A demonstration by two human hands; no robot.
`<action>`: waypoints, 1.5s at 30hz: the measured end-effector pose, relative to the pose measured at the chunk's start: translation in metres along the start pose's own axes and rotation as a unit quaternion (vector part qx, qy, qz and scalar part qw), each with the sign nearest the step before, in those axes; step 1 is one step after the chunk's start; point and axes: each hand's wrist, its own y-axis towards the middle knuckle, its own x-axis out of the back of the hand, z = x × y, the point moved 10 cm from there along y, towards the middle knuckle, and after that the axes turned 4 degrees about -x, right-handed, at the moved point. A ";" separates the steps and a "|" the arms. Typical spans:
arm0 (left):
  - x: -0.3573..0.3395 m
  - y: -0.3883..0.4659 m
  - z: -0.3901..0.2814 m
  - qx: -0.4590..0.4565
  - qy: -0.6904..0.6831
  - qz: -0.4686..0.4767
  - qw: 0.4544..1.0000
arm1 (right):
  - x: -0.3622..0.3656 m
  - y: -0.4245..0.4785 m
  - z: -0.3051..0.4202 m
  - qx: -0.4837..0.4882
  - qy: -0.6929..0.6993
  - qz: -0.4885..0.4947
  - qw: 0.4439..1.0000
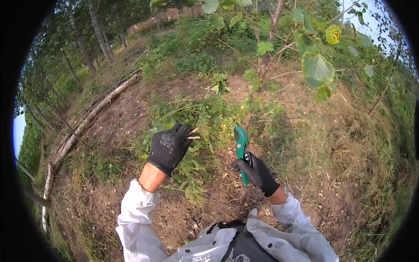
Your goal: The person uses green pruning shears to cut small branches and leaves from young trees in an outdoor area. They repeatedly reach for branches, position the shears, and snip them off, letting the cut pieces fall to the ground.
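Note:
My left hand (pixel 171 147), in a black coated work glove, is closed around a small bunch of cut twigs (pixel 193 134) whose pale ends stick out to the right. My right hand (pixel 257 170), also in a black glove, grips a green-bodied pruning tool (pixel 242 142) by its handle; its head points up and away from me. The two hands are apart, above weeds and dry grass. Beyond the tool rises a young tree trunk (pixel 270 49) with leafy branches, and a large green leaf (pixel 317 69) hangs to the upper right.
Long fallen trunks (pixel 95 114) lie along the left, with standing trees (pixel 98 32) behind them. Dry grass (pixel 337 150) and dense weeds cover the right side. Low leafy branches (pixel 294 46) reach across the upper right. Bare soil (pixel 124 111) shows at the centre left.

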 end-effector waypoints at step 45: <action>0.052 0.145 -0.375 -0.243 0.164 -0.113 0.949 | 0.189 -0.059 0.067 0.070 0.048 0.108 0.990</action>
